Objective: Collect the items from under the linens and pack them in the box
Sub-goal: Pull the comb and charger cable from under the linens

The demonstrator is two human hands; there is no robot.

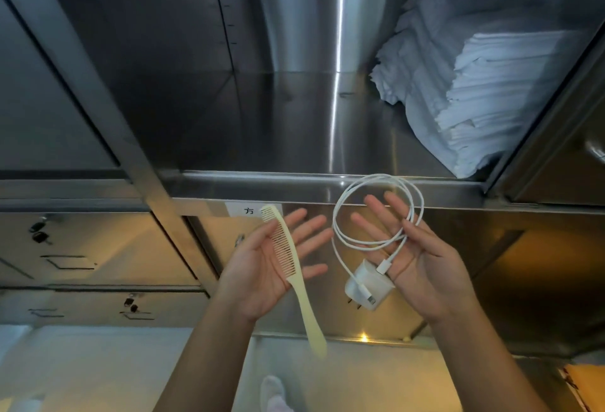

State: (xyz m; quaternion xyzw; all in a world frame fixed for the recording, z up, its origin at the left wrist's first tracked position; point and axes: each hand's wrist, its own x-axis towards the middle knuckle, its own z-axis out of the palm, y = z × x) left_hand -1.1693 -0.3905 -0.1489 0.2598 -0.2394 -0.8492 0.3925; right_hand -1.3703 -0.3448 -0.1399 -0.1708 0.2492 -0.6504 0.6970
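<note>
- Left hand [265,267]: palm up, fingers spread, cream comb [291,267] lying loose across it, not clasped; long axis running from teeth near the fingertips to handle hanging past the wrist.
- Right hand [422,267]: palm up, white charger [368,287] resting at the heel, its cable [360,215] looped over the fingers and pinned by the thumb.
- Folded linens [484,94] stacked at the right end of the steel shelf [262,123], above and beyond both hands.
- Box: not clearly seen; likely below, so both hands about equally placed.
</note>
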